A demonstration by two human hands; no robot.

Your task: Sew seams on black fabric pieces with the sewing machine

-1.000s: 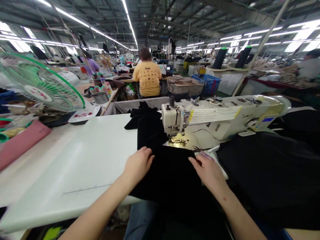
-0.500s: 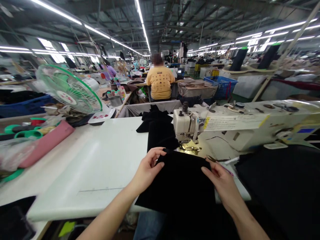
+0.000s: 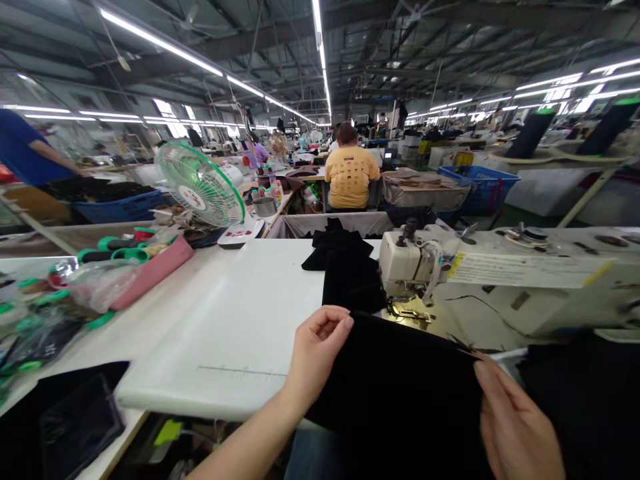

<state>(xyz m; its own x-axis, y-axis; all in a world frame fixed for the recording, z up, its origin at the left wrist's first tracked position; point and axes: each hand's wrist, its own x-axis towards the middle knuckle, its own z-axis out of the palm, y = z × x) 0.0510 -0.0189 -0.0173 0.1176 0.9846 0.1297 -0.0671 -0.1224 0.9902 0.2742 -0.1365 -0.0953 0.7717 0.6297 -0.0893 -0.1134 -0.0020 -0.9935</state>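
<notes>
A piece of black fabric (image 3: 400, 380) is lifted off the white table (image 3: 240, 320) in front of me. My left hand (image 3: 317, 353) pinches its upper left corner with curled fingers. My right hand (image 3: 515, 427) grips its right edge near the bottom right of the view. Just beyond the fabric stands a white sewing machine (image 3: 500, 273), its needle area and lit plate (image 3: 407, 310) close to the fabric's top edge. More black fabric (image 3: 345, 267) lies behind the machine head on the table.
A green-rimmed fan (image 3: 200, 183) stands at the table's far left, beside a pink pouch (image 3: 150, 273) and green clutter. A dark pile (image 3: 580, 393) lies to the right. A person in a yellow shirt (image 3: 351, 175) sits ahead with their back to me. A blue crate (image 3: 483, 187) is beyond.
Both hands went from resting flat on the black fabric to pinching its edges and lifting it toward me. My view turned left, so the machine shifted right.
</notes>
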